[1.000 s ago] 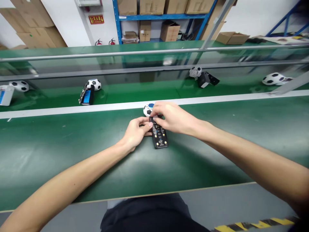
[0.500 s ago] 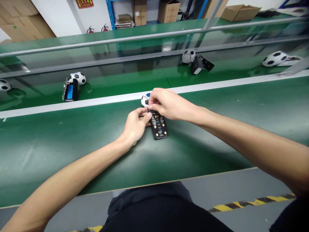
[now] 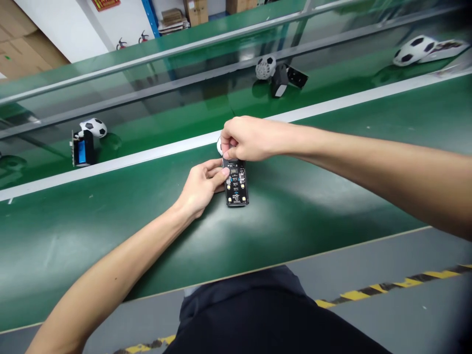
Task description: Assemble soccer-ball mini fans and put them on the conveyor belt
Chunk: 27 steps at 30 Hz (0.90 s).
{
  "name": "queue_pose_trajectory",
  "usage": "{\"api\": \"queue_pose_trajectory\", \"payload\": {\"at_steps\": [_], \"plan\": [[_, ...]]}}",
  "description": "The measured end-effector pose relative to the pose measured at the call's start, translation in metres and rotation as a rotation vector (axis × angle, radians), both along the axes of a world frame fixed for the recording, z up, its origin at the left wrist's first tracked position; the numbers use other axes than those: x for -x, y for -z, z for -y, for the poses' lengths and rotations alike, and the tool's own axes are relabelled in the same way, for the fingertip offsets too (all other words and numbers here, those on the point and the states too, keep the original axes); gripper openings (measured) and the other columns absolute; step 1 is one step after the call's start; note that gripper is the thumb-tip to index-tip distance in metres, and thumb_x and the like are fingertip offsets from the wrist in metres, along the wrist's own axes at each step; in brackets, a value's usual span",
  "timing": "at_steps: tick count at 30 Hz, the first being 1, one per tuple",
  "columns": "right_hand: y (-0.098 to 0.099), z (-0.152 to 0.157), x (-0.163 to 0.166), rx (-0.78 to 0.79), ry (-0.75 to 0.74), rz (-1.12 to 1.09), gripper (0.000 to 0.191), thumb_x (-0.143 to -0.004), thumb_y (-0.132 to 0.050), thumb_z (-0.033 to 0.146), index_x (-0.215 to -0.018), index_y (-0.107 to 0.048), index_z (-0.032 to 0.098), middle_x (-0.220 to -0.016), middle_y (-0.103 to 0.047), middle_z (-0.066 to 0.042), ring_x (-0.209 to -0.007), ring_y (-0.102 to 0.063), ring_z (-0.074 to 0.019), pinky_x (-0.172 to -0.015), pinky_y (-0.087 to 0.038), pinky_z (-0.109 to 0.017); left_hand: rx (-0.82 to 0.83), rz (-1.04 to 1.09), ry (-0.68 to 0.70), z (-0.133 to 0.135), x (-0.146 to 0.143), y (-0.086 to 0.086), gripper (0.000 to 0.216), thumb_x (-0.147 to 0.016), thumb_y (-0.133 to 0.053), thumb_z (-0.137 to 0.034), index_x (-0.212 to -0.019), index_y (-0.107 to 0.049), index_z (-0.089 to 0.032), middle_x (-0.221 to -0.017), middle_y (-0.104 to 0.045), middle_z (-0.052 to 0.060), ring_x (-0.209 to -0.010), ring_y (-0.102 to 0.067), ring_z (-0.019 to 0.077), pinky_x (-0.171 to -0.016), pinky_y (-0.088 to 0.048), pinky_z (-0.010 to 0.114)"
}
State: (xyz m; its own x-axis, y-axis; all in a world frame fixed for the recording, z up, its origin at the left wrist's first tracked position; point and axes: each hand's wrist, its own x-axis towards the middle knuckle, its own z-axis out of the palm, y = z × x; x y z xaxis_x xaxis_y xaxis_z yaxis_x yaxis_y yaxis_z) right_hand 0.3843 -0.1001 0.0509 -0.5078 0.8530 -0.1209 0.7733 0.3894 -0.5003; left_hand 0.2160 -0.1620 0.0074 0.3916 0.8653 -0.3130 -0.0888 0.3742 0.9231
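A black circuit board point(image 3: 236, 186) with small yellow-white LEDs lies in a slim black housing, close to the middle of the green bench. My left hand point(image 3: 202, 184) grips the housing's left side, its thumb on the board's edge. Over the upper end of the board, my right hand point(image 3: 249, 139) is closed in a pinch; what its fingertips hold, if anything, is hidden. Behind the right fingers a sliver of a white-and-black football-patterned part point(image 3: 220, 145) shows, mostly covered by the hand.
Beyond the white strip point(image 3: 177, 149), a football-patterned part point(image 3: 94, 127) sits by a black housing with a blue block point(image 3: 83, 147). Farther right are a perforated ball part point(image 3: 266, 67) with black casing pieces point(image 3: 280, 81), and another football piece point(image 3: 416, 49). A metal rail point(image 3: 155, 56) runs behind.
The view has tilted and shifted, so the scene sits differently in the picture. My left hand keeps its grip on the housing, and my right hand stays pinched at its upper end.
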Motion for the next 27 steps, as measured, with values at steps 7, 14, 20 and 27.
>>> {"api": "queue_pose_trajectory", "payload": {"at_steps": [7,14,20,27], "plan": [[0.001,-0.001,-0.002,-0.035,-0.085,-0.060,0.015,-0.072,-0.076,0.030,-0.070,-0.071,0.017,-0.064,-0.064,-0.002,-0.067,-0.059,-0.0160,-0.059,-0.040,-0.027,0.028,-0.017,-0.012,-0.001,0.001,0.001,0.020,-0.086,-0.062,-0.012,-0.105,-0.061,-0.009,-0.085,-0.071,0.006,-0.074,-0.067,0.0130,-0.082,-0.056,0.033],[-0.004,-0.001,-0.001,0.017,-0.121,-0.053,0.005,-0.076,-0.072,0.019,-0.070,-0.071,0.018,-0.068,-0.064,-0.001,-0.071,-0.058,-0.0163,-0.064,-0.040,-0.028,0.026,0.052,-0.026,0.001,0.002,0.007,0.027,-0.081,-0.070,-0.016,-0.105,-0.058,-0.013,-0.084,-0.068,0.002,-0.075,-0.066,0.0120,-0.082,-0.056,0.033],[-0.004,0.015,-0.010,-0.063,-0.040,-0.137,0.008,-0.080,-0.069,0.020,-0.088,-0.070,0.018,-0.085,-0.067,-0.003,-0.078,-0.060,-0.0162,-0.067,-0.042,-0.027,-0.021,0.081,0.016,0.000,0.007,0.016,0.037,-0.078,-0.075,-0.027,-0.107,-0.055,-0.015,-0.090,-0.069,0.003,-0.077,-0.066,0.0117,-0.081,-0.053,0.028],[0.015,0.071,-0.024,0.261,0.291,-0.312,0.032,-0.083,-0.066,0.041,-0.101,-0.064,0.015,-0.080,-0.069,-0.006,-0.060,-0.063,-0.0171,-0.051,-0.049,-0.029,-0.527,-0.333,0.018,0.002,0.012,0.010,0.044,-0.095,-0.050,-0.029,-0.138,-0.041,-0.026,-0.118,-0.054,0.008,-0.092,-0.060,0.0153,-0.085,-0.053,0.033]]}}
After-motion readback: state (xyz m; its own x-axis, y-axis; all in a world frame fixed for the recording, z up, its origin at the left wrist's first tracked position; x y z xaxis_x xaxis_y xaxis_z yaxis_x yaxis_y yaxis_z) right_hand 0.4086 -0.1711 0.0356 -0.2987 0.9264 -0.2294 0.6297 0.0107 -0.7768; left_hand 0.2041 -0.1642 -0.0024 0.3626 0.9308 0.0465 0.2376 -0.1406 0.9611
